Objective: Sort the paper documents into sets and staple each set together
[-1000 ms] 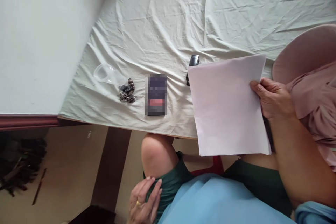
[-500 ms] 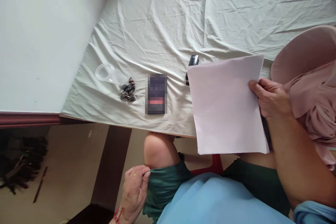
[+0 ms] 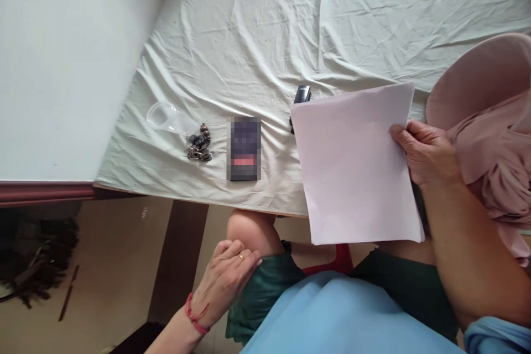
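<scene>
My right hand (image 3: 427,152) is closed on the right edge of a white sheet of paper (image 3: 352,166), held over the table's near edge and my lap. My left hand (image 3: 224,282), with a gold ring and a red thread at the wrist, rests on my bare knee (image 3: 249,229) at the hem of green shorts, fingers lying loosely over it and holding nothing. A small black object (image 3: 301,95) pokes out from behind the paper's top left corner.
A wrinkled pale cloth (image 3: 257,38) covers the table. On it lie a dark box (image 3: 244,148), a bunch of dark beads (image 3: 199,144) and a clear plastic piece (image 3: 164,116). A pink seat back (image 3: 477,83) stands at right. Dark clutter (image 3: 33,254) sits on the floor at left.
My left hand pinched the shorts' hem half a second ago, then let go and slid up onto the knee. The paper and right hand have barely moved.
</scene>
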`<state>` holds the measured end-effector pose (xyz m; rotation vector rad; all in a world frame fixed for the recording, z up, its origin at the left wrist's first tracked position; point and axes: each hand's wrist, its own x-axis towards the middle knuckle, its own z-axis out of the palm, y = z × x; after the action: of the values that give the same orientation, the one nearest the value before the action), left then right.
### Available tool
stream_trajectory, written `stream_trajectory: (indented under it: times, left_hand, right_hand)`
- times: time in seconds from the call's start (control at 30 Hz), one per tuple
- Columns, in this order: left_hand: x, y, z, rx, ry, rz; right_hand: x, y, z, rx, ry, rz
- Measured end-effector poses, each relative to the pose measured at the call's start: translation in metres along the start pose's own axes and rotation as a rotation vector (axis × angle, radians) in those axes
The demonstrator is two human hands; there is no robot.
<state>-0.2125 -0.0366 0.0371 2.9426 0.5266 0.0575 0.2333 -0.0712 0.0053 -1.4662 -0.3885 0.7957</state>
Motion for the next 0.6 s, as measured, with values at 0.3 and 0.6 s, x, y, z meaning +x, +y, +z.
stream_trajectory:
  times: [0.3, 0.6]
  left_hand:
    - [0.020, -0.016, 0.015, 0.284, 0.252, -0.047]
    - [-0.037, -0.035, 0.063, 0.302, 0.628, -0.541]
  right_hand:
    - [-0.001, 0.001, -0.001, 0.014, -0.038, -0.007]
    - [0.000, 0.004, -0.002, -0.029, -0.025, -0.013]
